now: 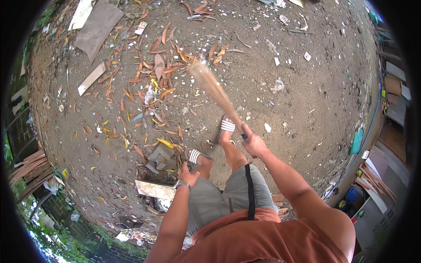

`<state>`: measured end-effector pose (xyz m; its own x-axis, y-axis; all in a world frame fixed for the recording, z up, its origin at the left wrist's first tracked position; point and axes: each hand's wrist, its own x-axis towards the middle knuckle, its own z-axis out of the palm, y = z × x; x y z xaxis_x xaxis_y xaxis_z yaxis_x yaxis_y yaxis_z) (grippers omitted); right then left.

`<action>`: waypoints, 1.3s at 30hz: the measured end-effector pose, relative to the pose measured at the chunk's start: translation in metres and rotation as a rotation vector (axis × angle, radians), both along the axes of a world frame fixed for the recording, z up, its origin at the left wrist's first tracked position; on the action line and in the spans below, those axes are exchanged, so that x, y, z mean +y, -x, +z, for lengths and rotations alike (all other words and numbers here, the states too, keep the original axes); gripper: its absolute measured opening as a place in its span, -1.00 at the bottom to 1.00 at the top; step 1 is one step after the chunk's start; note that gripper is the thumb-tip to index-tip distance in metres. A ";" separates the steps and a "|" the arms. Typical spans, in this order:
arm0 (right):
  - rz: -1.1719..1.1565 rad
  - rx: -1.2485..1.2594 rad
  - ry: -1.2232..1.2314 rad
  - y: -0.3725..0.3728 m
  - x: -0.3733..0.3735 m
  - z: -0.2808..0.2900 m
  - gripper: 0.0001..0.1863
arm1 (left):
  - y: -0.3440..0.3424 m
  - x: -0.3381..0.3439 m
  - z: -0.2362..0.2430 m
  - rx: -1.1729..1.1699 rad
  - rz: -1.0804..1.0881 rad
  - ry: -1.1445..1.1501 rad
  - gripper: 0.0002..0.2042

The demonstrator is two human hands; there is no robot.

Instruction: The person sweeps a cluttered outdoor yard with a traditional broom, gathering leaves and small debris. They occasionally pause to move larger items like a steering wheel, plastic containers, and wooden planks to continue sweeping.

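A bundled stick broom point(212, 90) is gripped at its bound end in my right hand point(252, 141), slanting up and away to the upper left. Its blurred bristle tips lie among dry brown leaves point(159, 68) on the dirt ground. My left hand point(187, 176), a watch on its wrist, hangs beside my left leg with loosely bent fingers apart and nothing visible in them. Striped sandals point(227, 126) are on my feet. Scattered paper bits, plastic scraps and yellow leaves point(166, 143) lie round me.
Flat boards point(94, 30) lie at the upper left, and a pale board point(154, 190) near my left arm. Wood sticks point(30, 168) are piled at the left rim before a brick wall point(109, 247). Panels point(392, 136) and planks point(375, 177) line the right edge.
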<state>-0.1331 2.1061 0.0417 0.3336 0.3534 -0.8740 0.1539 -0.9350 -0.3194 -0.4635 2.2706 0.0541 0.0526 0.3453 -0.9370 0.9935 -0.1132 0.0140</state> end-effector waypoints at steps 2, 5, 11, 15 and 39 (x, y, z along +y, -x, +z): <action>-0.266 -0.124 0.095 -0.031 -0.001 -0.013 -0.05 | -0.003 0.009 0.023 0.120 -0.033 0.027 0.09; -0.785 -0.248 0.152 -0.065 0.053 -0.075 -0.21 | -0.006 0.022 0.031 0.172 0.050 0.112 0.29; 0.233 0.094 0.001 0.009 0.211 -0.095 -0.12 | -0.047 0.033 -0.003 0.142 -0.008 0.251 0.44; 0.435 -0.092 -0.134 -0.017 0.197 -0.036 -0.11 | -0.064 0.071 -0.007 0.253 -0.172 0.243 0.45; 0.158 -0.308 0.142 -0.162 0.509 -0.104 -0.15 | -0.076 0.264 -0.004 0.232 0.037 0.327 0.32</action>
<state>0.0288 2.6152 -0.0628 0.5398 0.3042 -0.7849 0.3685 -0.9237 -0.1045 -0.3877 2.5343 0.0501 -0.1801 0.0246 -0.9833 0.9778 -0.1040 -0.1817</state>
